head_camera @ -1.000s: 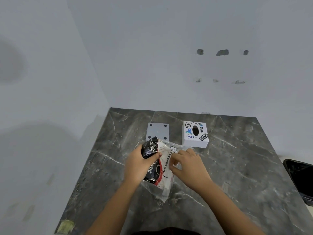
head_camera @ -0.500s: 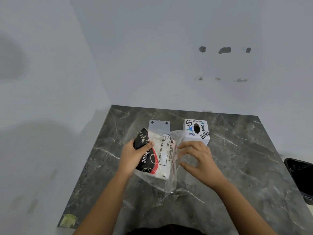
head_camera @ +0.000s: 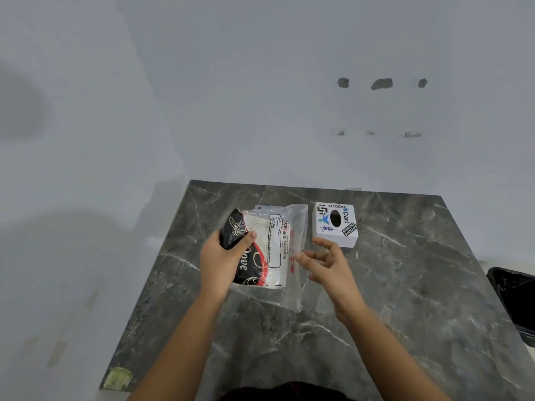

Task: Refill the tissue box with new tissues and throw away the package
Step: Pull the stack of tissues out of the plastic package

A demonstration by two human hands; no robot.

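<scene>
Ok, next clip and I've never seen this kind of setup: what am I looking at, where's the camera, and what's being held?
There is no machine here: a person works with bare hands. The single picture comes from a camera worn on the head, looking forward and down, so the arms enter from the bottom. The left hand grips a tissue pack in clear plastic wrap, lifted over a dark marble table. The right hand is open beside the pack with fingers spread, holding nothing. Behind it on the table stands a white tissue box with stickers and an oval opening on top. A grey plate peeks out behind the pack. A black bin shows at the right edge.
</scene>
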